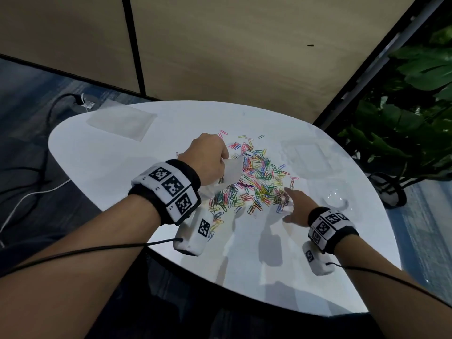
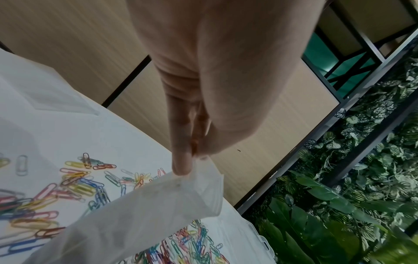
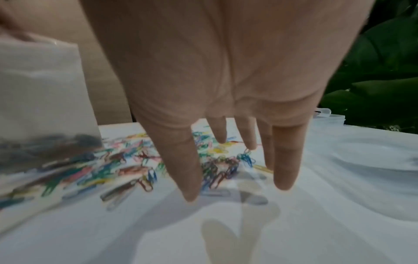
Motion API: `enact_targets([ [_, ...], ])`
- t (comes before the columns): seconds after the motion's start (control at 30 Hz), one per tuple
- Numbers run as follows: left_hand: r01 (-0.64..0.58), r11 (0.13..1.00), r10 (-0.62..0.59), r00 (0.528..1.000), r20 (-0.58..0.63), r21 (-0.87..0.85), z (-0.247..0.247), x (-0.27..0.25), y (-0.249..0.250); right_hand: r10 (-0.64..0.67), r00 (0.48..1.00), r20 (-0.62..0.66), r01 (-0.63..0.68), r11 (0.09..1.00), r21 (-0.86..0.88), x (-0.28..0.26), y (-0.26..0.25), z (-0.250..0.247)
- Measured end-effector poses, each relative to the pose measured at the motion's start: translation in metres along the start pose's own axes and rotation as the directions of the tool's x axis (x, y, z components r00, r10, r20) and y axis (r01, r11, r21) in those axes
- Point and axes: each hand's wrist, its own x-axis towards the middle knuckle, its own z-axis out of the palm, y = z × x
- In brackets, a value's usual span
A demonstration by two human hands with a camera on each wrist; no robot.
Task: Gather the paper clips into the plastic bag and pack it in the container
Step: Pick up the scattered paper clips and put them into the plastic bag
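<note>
Several coloured paper clips [image 1: 254, 179] lie scattered over the middle of the white table [image 1: 146, 192]. My left hand [image 1: 223, 157] is raised at the pile's left edge and pinches the rim of a clear plastic bag [image 1: 231, 171] between thumb and finger. In the left wrist view the left hand [image 2: 192, 160] holds the bag [image 2: 147, 214], which hangs over the paper clips [image 2: 79, 182]. My right hand [image 1: 291, 204] is open with its fingers spread on the pile's near right edge. In the right wrist view the right hand [image 3: 235, 178] reaches onto the paper clips [image 3: 135, 164], with the bag [image 3: 40, 89] at left. The clear container [image 1: 303, 155] stands behind the right hand.
A second flat plastic bag [image 1: 122, 123] lies at the table's back left. A clear round plastic piece [image 1: 335, 194] sits right of my right hand. Green plants [image 1: 415, 106] stand beyond the right edge. Cables [image 1: 36, 192] run over the floor at left.
</note>
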Motion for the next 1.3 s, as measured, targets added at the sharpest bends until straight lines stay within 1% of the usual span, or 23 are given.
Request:
enact_targets([
  [0.17,-0.001,1.0,0.0,1.0,0.006,0.022,-0.002,0.0,-0.004,-0.077,0.995,-0.067,0.07,0.993,-0.097,0.018,-0.017,0.023],
  [0.3,0.017,1.0,-0.018,1.0,0.008,0.02,-0.003,0.002,-0.007,-0.144,0.961,-0.236,0.113,0.984,-0.14,0.023,-0.035,0.026],
  [0.4,0.018,1.0,-0.018,1.0,0.016,0.024,-0.003,0.002,-0.007,-0.154,0.936,-0.317,0.118,0.984,-0.13,0.021,-0.042,0.024],
  [0.47,0.008,0.999,-0.009,1.0,0.019,0.031,-0.003,0.002,-0.008,-0.107,0.937,-0.333,0.095,0.994,-0.054,0.019,-0.041,0.02],
  [0.53,0.005,0.999,-0.006,1.0,0.026,0.036,-0.002,0.003,-0.008,-0.017,0.941,-0.337,0.056,0.993,0.104,0.018,-0.034,0.013],
  [0.6,0.006,0.999,-0.007,1.0,0.029,0.037,-0.001,0.003,-0.009,0.083,0.94,-0.331,0.015,0.959,0.284,0.018,-0.024,0.003],
  [0.63,0.006,0.999,-0.007,1.0,0.028,0.04,-0.001,0.003,-0.009,0.136,0.942,-0.308,0.002,0.913,0.408,0.018,-0.019,-0.003],
  [0.67,0.005,0.999,-0.007,1.0,0.028,0.043,0.0,0.003,-0.009,0.189,0.947,-0.259,-0.011,0.827,0.562,0.017,-0.016,-0.008],
  [0.7,0.005,0.999,-0.006,1.0,0.028,0.046,0.001,0.003,-0.009,0.227,0.954,-0.197,-0.017,0.693,0.72,0.016,-0.014,-0.015],
  [0.73,0.006,0.999,-0.007,1.0,0.028,0.049,0.001,0.004,-0.009,0.24,0.961,-0.137,-0.009,0.522,0.853,0.013,-0.014,-0.021],
  [0.77,0.008,0.999,-0.01,1.0,0.029,0.051,0.002,0.004,-0.009,0.212,0.973,-0.091,0.013,0.347,0.938,0.009,-0.018,-0.028],
  [0.8,0.011,0.998,-0.013,0.999,0.03,0.054,0.003,0.004,-0.008,0.152,0.986,-0.066,0.034,0.207,0.978,0.003,-0.024,-0.036],
  [0.83,0.014,0.998,-0.016,0.999,0.033,0.056,0.004,0.005,-0.007,0.072,0.996,-0.05,0.042,0.109,0.993,-0.005,-0.033,-0.044],
  [0.87,0.014,0.998,-0.017,0.999,0.036,0.057,0.005,0.005,-0.006,-0.014,0.999,-0.037,0.038,0.047,0.998,-0.015,-0.044,-0.053],
  [0.93,0.01,0.999,-0.012,0.999,0.039,0.054,0.007,0.004,-0.003,-0.174,0.985,-0.025,0.023,-0.015,1.0,-0.034,-0.067,-0.065],
  [1.0,0.001,0.999,-0.003,0.999,0.038,0.047,0.008,0.003,0.0,-0.284,0.959,-0.013,0.005,-0.03,1.0,-0.046,-0.089,-0.067],
  [1.07,-0.007,0.999,0.006,1.0,0.028,0.044,0.01,0.002,0.002,-0.334,0.943,0.003,-0.007,-0.009,1.0,-0.051,-0.106,-0.063],
  [1.13,-0.013,0.999,0.012,1.0,0.028,0.041,0.012,0.001,0.005,-0.299,0.954,0.016,0.004,0.066,0.998,-0.051,-0.117,-0.058],
  [1.2,-0.018,0.999,0.017,0.999,0.03,0.043,0.013,0.001,0.007,-0.205,0.978,-0.028,0.065,0.178,0.982,-0.049,-0.123,-0.053],
  [1.23,-0.02,0.999,0.019,0.999,0.03,0.043,0.013,0.001,0.008,-0.178,0.982,-0.061,0.1,0.215,0.971,-0.048,-0.124,-0.05],
  [1.3,-0.02,0.999,0.018,0.999,0.03,0.04,0.014,0.001,0.007,-0.19,0.976,-0.11,0.16,0.272,0.949,-0.049,-0.128,-0.048],
])
